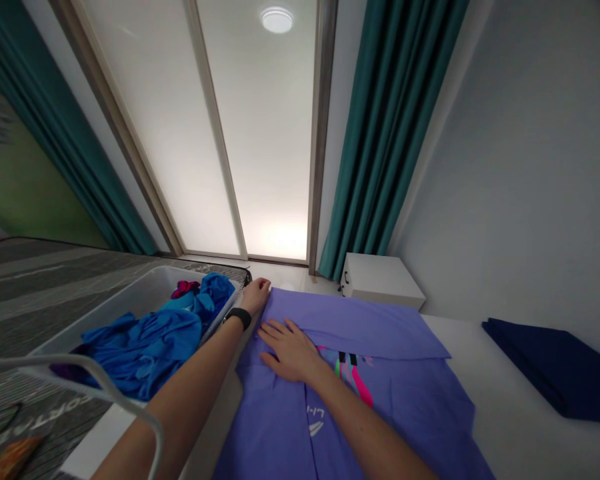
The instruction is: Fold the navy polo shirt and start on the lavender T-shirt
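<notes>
A purple shirt (pixel 410 400) with a bright pink, green and black print lies spread on a white surface, its far part folded over toward me. My left hand (pixel 257 295), with a black band on its wrist, is closed at the far left corner of the shirt, fingers pinched on the cloth's edge. Flat on the shirt, just below the folded band, rests my right hand (pixel 291 350), its fingers spread and holding nothing.
Left of the shirt stands a white plastic bin (pixel 125 297) with crumpled blue clothes (pixel 150 340). A folded navy cloth (pixel 555 367) lies at the right. Beyond are a white cabinet (pixel 380 277), teal curtains (pixel 380 133) and frosted sliding doors (pixel 265 133). A white curved tube (pixel 100 373) crosses the lower left.
</notes>
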The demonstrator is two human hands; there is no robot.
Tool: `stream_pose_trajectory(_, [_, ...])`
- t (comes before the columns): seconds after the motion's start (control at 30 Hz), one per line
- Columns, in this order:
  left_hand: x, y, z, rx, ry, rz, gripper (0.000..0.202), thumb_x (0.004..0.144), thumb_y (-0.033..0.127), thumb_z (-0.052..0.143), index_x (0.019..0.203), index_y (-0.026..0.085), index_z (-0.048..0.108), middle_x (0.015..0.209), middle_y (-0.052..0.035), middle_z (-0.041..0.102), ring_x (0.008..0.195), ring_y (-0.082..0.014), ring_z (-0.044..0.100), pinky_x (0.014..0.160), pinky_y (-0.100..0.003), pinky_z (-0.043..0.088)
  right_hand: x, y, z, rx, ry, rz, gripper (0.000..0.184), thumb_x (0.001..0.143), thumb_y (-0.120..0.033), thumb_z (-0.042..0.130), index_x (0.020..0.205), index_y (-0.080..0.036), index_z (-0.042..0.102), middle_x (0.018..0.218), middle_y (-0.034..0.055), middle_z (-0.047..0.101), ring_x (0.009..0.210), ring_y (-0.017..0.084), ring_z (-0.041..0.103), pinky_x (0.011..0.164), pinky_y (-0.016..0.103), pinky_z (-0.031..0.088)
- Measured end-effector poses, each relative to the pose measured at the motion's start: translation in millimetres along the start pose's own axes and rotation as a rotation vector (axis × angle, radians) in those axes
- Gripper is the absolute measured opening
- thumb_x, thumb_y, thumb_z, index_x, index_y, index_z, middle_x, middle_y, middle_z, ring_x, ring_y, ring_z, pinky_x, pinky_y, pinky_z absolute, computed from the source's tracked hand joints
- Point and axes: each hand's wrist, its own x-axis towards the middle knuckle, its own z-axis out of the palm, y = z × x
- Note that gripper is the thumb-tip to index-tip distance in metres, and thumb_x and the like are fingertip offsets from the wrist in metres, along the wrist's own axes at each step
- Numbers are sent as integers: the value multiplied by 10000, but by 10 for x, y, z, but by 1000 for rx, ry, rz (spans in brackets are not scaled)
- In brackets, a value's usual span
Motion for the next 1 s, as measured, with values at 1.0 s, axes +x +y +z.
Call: stream_pose_trajectory(1.0, [-1300,-9,-442,104,-160,275,333,859,372,433,1080,182,595,758,-27,622,691,-217,601,661,-303,401,-1751,898,-590,-68,309,458,365,942,-155,350,1121,-192,666,1048,88,661,1004,213,569,913,372,418])
